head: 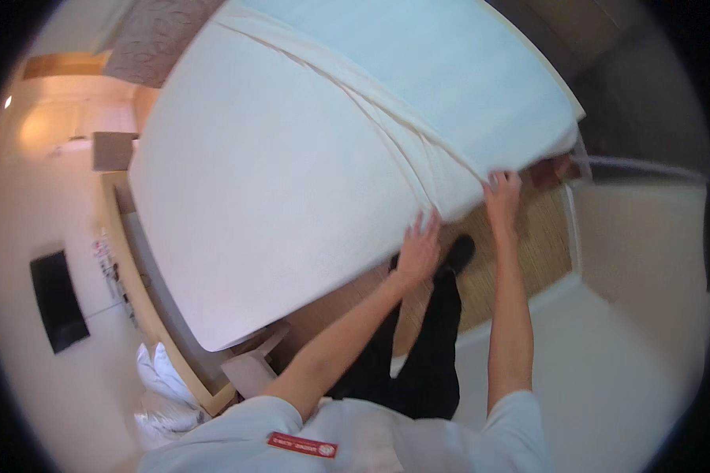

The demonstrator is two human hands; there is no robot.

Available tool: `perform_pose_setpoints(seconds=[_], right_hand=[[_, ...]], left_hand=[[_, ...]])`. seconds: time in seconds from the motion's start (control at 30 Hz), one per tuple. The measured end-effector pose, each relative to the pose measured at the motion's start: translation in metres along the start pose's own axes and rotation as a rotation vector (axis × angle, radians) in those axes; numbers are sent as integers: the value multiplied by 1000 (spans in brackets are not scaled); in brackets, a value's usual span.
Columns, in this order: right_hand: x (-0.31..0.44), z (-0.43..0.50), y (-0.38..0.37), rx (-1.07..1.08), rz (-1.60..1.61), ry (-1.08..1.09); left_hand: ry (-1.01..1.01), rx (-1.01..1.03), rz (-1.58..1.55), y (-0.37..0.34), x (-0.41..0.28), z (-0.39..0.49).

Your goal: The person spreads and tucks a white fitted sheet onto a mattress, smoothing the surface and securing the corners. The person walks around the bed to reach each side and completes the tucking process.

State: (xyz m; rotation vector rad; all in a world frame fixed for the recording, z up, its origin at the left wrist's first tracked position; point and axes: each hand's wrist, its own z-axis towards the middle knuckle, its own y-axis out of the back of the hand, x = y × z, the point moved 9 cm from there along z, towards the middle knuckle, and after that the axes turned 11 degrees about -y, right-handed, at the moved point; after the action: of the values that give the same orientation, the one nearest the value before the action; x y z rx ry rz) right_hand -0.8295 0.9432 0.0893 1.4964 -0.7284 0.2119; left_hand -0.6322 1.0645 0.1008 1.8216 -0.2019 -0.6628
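Note:
A white bed sheet [260, 177] covers the near and left part of a mattress [497, 77], whose pale bluish surface shows at the upper right. The sheet's edge lies in a loose, creased band running diagonally across the bed. At the mattress's near side, my right hand [504, 198] pinches the sheet's edge where this band reaches the side. Lower and to the left, my left hand [421, 251] rests against the sheet at the mattress edge, fingers apart, beside the gathered creases. Under the sheet, the mattress's left part is hidden.
A long wooden desk [148, 307] runs past the foot of the bed, with a chair [251, 372] at its near end. Several white pillows [163, 378] lie beyond it. A television [59, 301] hangs on the wall. My shoe [460, 253] stands on the wood-look floor [544, 236] between bed and wall.

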Motion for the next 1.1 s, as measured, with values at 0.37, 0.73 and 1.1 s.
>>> perform_pose_setpoints(seconds=[0.37, 0.73, 1.1], right_hand=[[16, 61, -18, 177, 149, 94], [110, -4, 70, 80, 136, 391], [168, -95, 41, 314, 52, 669]], left_hand=[[88, 49, 39, 21, 28, 58], [77, 21, 51, 18, 36, 53], [21, 106, 13, -32, 48, 40]])
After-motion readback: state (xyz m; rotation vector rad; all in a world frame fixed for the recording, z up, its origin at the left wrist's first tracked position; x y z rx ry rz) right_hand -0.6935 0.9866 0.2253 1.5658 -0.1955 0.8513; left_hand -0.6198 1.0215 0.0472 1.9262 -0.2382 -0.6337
